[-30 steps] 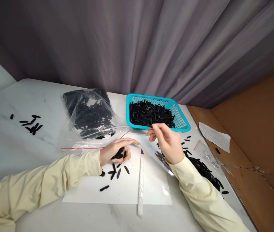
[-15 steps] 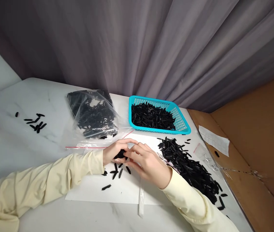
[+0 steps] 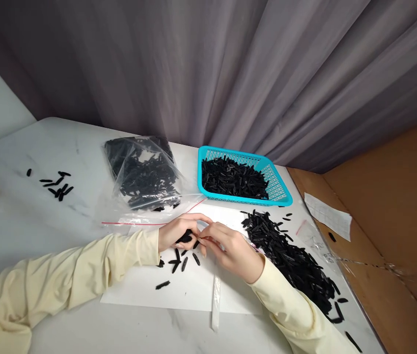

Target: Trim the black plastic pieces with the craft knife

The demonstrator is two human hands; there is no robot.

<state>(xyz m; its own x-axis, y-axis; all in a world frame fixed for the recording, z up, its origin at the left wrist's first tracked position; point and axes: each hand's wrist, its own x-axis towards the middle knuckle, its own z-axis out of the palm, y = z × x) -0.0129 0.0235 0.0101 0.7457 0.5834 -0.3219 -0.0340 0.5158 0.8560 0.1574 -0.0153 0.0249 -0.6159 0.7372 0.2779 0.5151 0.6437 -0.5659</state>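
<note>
My left hand (image 3: 179, 231) is curled around a small bunch of thin black pieces (image 3: 185, 237). Their exact kind does not show. Close against it, my right hand (image 3: 230, 248) has thumb and fingers pinched together at the left fingertips; whatever lies between them is too small to make out. Several loose black pieces (image 3: 176, 260) lie below the left hand on a white sheet (image 3: 134, 287). A large heap of the same black pieces (image 3: 289, 260) spreads to the right of my right hand.
Behind the hands stands a turquoise basket (image 3: 282, 184) partly filled with black pieces. A clear zip bag (image 3: 145, 172) of them lies to its left. More pieces (image 3: 59, 189) are scattered far left. A white strip (image 3: 216, 300), a paper slip (image 3: 328, 216) and cardboard (image 3: 385, 196) are also around.
The right fingers have drawn slightly away from the bunch and come together in a pinch. The left hand still holds its bunch. The view has shifted slightly.
</note>
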